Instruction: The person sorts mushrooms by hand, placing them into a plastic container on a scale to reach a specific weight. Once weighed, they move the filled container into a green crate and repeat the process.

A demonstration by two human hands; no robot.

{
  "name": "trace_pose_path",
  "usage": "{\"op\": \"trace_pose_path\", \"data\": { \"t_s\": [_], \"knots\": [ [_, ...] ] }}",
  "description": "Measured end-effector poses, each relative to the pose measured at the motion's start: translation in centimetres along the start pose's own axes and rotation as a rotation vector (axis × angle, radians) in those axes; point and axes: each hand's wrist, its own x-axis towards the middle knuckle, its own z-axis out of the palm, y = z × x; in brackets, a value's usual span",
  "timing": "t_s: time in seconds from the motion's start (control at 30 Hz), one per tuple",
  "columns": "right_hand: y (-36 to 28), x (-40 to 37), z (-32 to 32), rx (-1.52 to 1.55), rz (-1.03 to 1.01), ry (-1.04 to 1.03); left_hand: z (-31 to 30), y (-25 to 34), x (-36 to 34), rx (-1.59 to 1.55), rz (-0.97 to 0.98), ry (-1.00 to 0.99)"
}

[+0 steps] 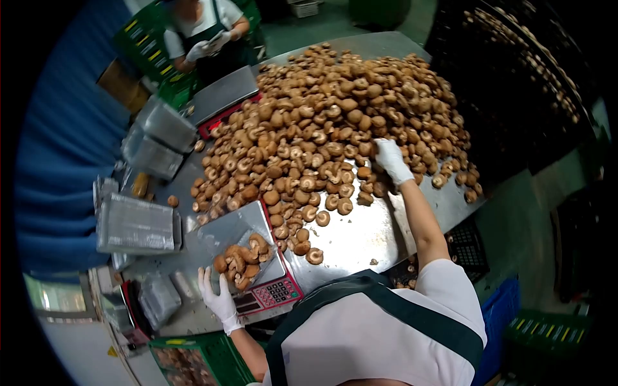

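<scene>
My left hand [219,299], in a white glove, is held with its fingers spread beside a scale [273,294] with a red frame and a keypad. A clear plastic tray holding several brown mushrooms [243,262] rests on the scale's plate, just past my fingertips. Out at the near right side of a big mushroom pile [347,109], my gloved right hand [391,161] is curled down among the mushrooms. Its fingertips are turned away, and what they grip cannot be made out.
Stacked clear trays [138,222] line the table's left edge. Across the metal table [351,238], another person in white gloves [215,44] stands behind a second scale [225,93]. A green crate of mushrooms [206,360] is below left, a black crate [467,248] below right. Mushroom-filled racks [515,51] stand at right.
</scene>
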Motion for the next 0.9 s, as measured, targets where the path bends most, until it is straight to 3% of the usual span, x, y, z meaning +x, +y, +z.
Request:
{"op": "trace_pose_path", "data": {
  "t_s": [0.07,0.17,0.23,0.37,0.4,0.47,0.57,0.7,0.77,0.8,0.9],
  "knots": [
    [-0.6,-0.1,0.1,0.164,-0.021,0.064,0.0,0.3,-0.2,-0.002,-0.067,0.02],
    [-5.5,-1.5,-2.4,0.444,0.118,-0.042,0.0,-0.3,-0.4,-0.001,-0.086,0.046],
    [-9.0,-2.7,-2.3,0.956,0.099,-0.149,-0.1,-0.3,0.2,0.0,-0.047,0.073],
    [-17.8,-4.9,-4.2,1.466,0.204,-0.586,-0.2,-0.1,1.1,0.003,-0.022,0.102],
    [-19.6,-5.1,-4.1,1.452,0.104,-0.694,-0.3,0.0,1.1,-0.015,0.006,0.095],
    [-24.4,-6.4,-4.9,1.577,0.137,-0.807,-0.3,-0.1,1.1,-0.037,-0.004,0.093],
    [-28.1,-6.5,-3.5,1.506,0.152,-0.954,-0.5,-0.9,0.8,-0.077,-0.018,0.087],
    [-32.1,-7.9,-4.5,1.178,-0.141,-0.768,-1.3,-2.1,0.3,-0.097,-0.062,0.108],
    [-32.6,-8.5,-3.0,0.64,-0.583,-0.484,-1.4,-2.8,0.3,-0.117,-0.084,0.117],
    [-32.9,-9.2,-1.9,0.49,-0.752,-0.225,-1.5,-3.2,0.4,-0.135,-0.093,0.124],
    [-31.4,-9.5,-1.2,0.654,-0.588,-0.191,-1.7,-5.0,1.0,-0.138,-0.08,0.142]
  ]
}}
